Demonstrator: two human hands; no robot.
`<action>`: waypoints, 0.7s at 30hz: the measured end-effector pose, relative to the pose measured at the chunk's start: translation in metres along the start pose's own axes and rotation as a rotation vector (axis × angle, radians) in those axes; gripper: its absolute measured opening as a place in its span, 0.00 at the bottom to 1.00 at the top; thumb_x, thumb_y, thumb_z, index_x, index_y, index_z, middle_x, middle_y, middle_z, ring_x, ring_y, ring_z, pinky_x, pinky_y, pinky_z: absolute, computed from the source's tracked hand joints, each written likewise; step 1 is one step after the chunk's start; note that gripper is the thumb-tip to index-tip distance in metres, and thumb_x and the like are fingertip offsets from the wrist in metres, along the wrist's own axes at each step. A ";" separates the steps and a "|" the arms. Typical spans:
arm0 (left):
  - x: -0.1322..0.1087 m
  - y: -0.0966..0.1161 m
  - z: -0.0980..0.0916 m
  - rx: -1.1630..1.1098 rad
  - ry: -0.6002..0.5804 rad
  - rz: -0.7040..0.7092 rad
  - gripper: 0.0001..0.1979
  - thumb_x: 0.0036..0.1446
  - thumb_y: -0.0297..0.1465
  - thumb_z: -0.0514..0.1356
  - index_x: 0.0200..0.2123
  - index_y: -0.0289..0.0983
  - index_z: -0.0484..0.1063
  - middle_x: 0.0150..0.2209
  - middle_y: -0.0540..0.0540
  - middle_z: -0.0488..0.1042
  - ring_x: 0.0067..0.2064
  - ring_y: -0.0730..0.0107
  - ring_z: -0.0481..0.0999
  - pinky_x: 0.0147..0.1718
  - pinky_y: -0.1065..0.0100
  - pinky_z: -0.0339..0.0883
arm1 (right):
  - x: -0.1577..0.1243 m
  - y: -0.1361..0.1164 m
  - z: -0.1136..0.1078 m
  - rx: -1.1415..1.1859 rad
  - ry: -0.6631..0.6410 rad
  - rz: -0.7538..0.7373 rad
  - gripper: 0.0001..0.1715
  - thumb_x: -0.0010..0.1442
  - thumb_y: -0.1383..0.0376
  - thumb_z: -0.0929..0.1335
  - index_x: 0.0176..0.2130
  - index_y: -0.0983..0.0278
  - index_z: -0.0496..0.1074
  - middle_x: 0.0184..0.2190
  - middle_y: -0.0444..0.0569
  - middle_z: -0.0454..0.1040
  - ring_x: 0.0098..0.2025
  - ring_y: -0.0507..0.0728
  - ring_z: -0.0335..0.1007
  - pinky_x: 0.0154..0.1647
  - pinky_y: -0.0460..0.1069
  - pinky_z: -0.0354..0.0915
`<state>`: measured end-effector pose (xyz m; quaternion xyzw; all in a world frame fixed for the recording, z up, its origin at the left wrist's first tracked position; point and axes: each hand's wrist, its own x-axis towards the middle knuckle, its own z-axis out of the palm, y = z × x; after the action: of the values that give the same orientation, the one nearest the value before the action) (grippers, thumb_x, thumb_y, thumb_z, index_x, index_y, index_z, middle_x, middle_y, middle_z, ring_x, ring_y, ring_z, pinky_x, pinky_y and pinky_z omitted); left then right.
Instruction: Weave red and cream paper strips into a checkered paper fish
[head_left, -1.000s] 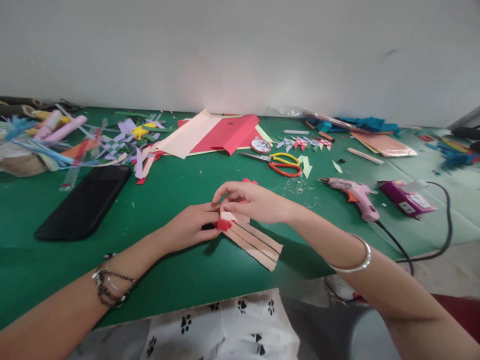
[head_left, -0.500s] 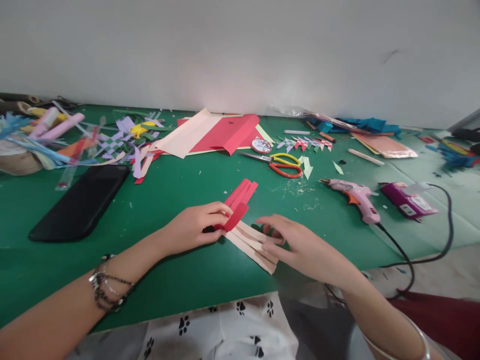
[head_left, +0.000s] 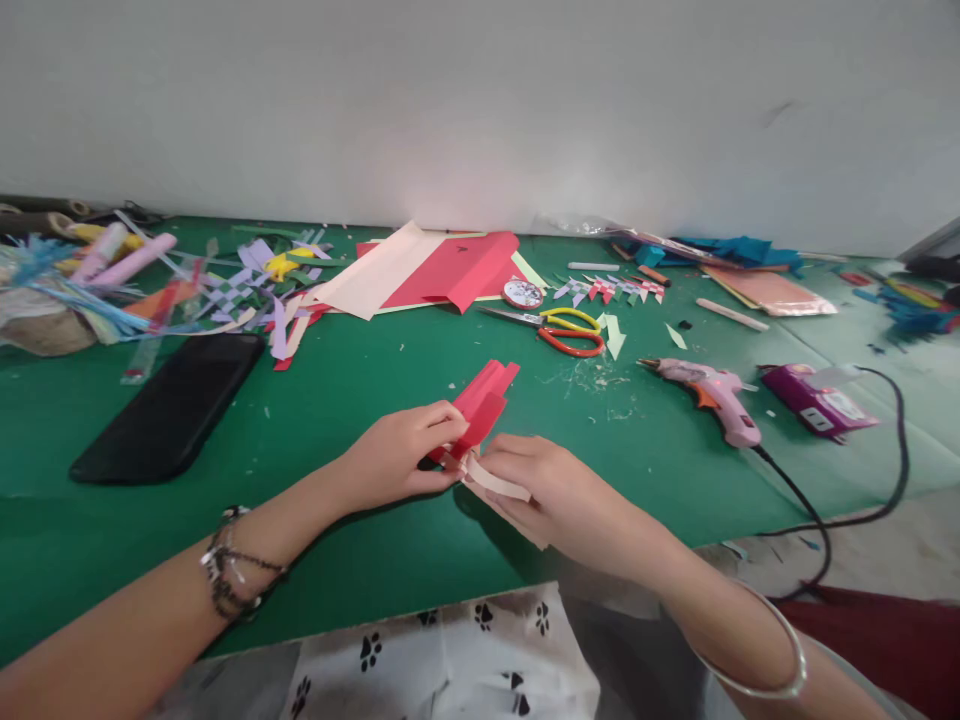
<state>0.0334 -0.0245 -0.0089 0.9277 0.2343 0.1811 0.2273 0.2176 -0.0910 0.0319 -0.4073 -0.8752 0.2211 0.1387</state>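
Between my hands, several red paper strips (head_left: 484, 395) and cream paper strips (head_left: 499, 485) cross each other in a small weave just above the green table. My left hand (head_left: 409, 450) pinches the woven part at its left side, thumb below and fingers on the red strips. From the right, my right hand (head_left: 547, 495) is closed on the cream strips close to the weave, and one cream strip curves up over its fingers. The lower ends of the cream strips are partly hidden beneath that hand.
Scissors (head_left: 570, 330) lie beyond my hands. To the right are a pink glue gun (head_left: 709, 390) with a cord and a purple power adapter (head_left: 814, 400). A black phone (head_left: 169, 410) rests at left. Red and cream paper sheets (head_left: 442, 265) and paper scraps line the back.
My right hand has moved left toward the weave and closed on the cream strips. The folded red strip now stands more upright, and one cream strip is bent up.
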 end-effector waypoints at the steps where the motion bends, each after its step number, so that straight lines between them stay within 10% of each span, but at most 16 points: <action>1: 0.001 0.000 0.000 -0.001 0.004 0.012 0.07 0.53 0.31 0.52 0.34 0.36 0.67 0.37 0.46 0.69 0.35 0.70 0.70 0.32 0.71 0.62 | 0.002 0.000 0.000 0.001 0.007 -0.009 0.14 0.61 0.69 0.56 0.35 0.65 0.69 0.32 0.48 0.70 0.32 0.50 0.63 0.33 0.46 0.58; 21: -0.001 -0.004 -0.002 -0.042 0.000 -0.003 0.05 0.55 0.29 0.52 0.32 0.36 0.66 0.39 0.46 0.67 0.35 0.72 0.69 0.31 0.73 0.61 | 0.003 0.050 -0.016 0.215 0.073 0.425 0.09 0.52 0.69 0.63 0.36 0.64 0.68 0.27 0.45 0.71 0.28 0.50 0.65 0.29 0.47 0.63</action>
<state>0.0302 -0.0210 -0.0095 0.9224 0.2317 0.1856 0.2470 0.2547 -0.0561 0.0208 -0.5729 -0.7357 0.3225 0.1630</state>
